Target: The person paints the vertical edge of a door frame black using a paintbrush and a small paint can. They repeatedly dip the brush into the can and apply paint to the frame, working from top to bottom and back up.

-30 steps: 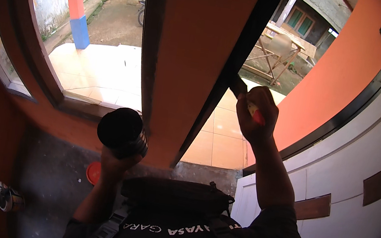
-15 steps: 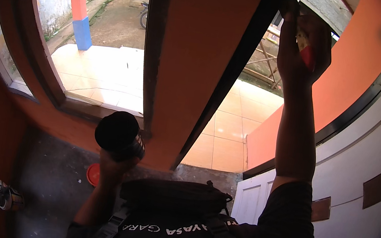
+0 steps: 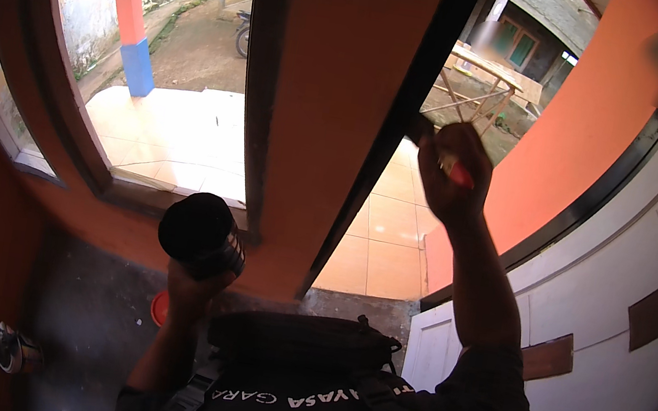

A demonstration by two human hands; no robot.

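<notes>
My left hand [image 3: 196,288] is wrapped round a cylindrical can [image 3: 202,229] whose inside looks black; its contents are too dark to make out. My right hand [image 3: 458,186] is closed on a paintbrush [image 3: 461,174] with a red-ended handle, most of it hidden by the fingers. Its dark head points left and meets the edge of the black door frame [image 3: 383,158] beside the orange wall; in the shadow I cannot tell whether the bristles press on it.
A white door [image 3: 611,307] with brown panels stands on the right. To the left is a dark-framed window [image 3: 100,171]. A red round lid-like thing [image 3: 159,308] lies on the grey floor [image 3: 91,315]. Outside stands a wooden trestle [image 3: 486,67]. A black bag [image 3: 301,337] hangs at my chest.
My right hand has come down and to the left with the paintbrush, from high in the doorway to partway down the black frame. My left hand and the can have barely shifted.
</notes>
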